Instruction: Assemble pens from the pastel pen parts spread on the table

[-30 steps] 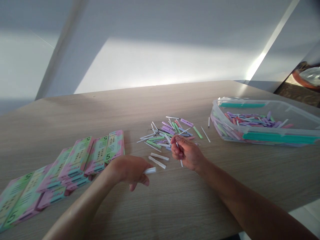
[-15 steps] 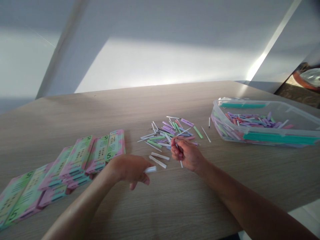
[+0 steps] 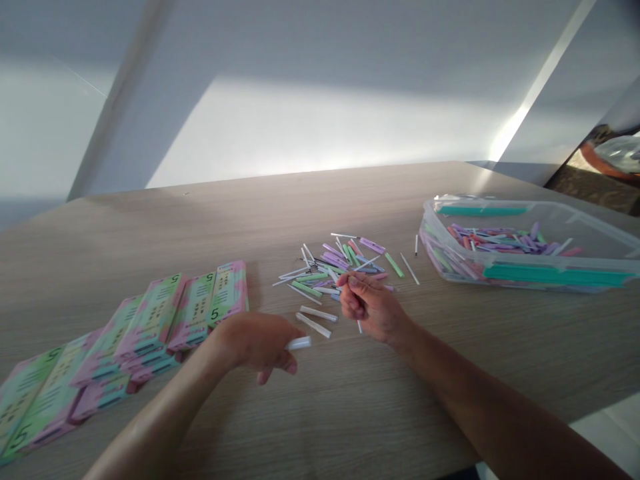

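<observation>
My left hand [image 3: 265, 343] is closed around a short white tube [image 3: 299, 343], whose blunt end sticks out toward the right. My right hand [image 3: 367, 303] has its fingers curled in a pinch at the near edge of a loose pile. A thin white stick [image 3: 359, 327] pokes out below the curled fingers, and the rest of it is hidden. The pile [image 3: 333, 267] mixes white sticks, some dark-tipped, with purple, green, blue and pink slim pieces. Two whitish tubes [image 3: 319, 313] lie between my hands and the pile.
Pink-and-green printed boxes [image 3: 150, 317], marked 5, are stacked at the left. A clear plastic bin [image 3: 560, 263] with teal strips stands at the right, holding many coloured pieces. A pale wall [image 3: 320, 127] rises behind the wooden table [image 3: 260, 213].
The view shifts very slightly. Both hands keep nearly the same place and grip, and the pile, boxes and bin look unchanged.
</observation>
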Motion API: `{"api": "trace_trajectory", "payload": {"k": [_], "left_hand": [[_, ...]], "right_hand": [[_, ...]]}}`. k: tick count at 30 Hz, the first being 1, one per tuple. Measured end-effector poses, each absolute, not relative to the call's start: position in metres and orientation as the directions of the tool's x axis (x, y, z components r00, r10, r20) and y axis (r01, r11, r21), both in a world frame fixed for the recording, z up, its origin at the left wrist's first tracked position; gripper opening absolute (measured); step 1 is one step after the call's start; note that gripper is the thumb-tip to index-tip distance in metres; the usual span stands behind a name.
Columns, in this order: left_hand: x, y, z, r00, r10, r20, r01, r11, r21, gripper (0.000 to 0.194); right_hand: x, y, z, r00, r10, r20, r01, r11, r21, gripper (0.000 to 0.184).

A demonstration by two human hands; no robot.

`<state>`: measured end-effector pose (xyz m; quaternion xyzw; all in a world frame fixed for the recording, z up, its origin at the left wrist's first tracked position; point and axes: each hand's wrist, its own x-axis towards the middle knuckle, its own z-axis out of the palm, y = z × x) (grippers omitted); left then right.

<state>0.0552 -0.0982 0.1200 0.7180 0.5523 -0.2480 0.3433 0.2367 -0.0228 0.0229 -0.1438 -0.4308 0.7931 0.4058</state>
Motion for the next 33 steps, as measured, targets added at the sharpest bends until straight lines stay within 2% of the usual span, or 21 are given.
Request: {"api": "trace_trajectory", "payload": {"k": [6,13,21,27,30,33], "left_hand": [[0.058,-0.098,0.121,0.246,0.614,-0.750,0.969,-0.166,0.182,0.022],[0.058,-0.099,0.121,0.251,0.618,-0.745,0.968,-0.145,0.206,0.025],[0.053,-0.098,0.122,0.284,0.612,-0.738,0.958,-0.151,0.244,0.028],[0.047,-0.096,0.125,0.288,0.605,-0.743,0.954,-0.112,0.278,0.037],[0.047,-0.095,0.126,0.292,0.608,-0.739,0.952,-0.110,0.285,0.041],[0.049,-0.095,0.128,0.302,0.612,-0.730,0.951,-0.138,0.278,0.032]], "right_hand": [[0.239,-0.021,0.024,-0.627,0.760,0.174,-0.550,-0.273,-0.789,0.015],[0.238,-0.023,0.029,-0.635,0.758,0.147,-0.509,-0.268,-0.818,0.020],[0.238,-0.022,0.023,-0.630,0.759,0.165,-0.345,-0.083,-0.935,0.016],[0.237,-0.028,0.029,-0.639,0.760,0.118,-0.377,-0.176,-0.909,0.008],[0.242,-0.031,0.039,-0.585,0.791,0.177,-0.343,-0.044,-0.938,0.006],[0.246,-0.035,0.049,-0.573,0.788,0.223,-0.364,-0.002,-0.931,0.006]]}}
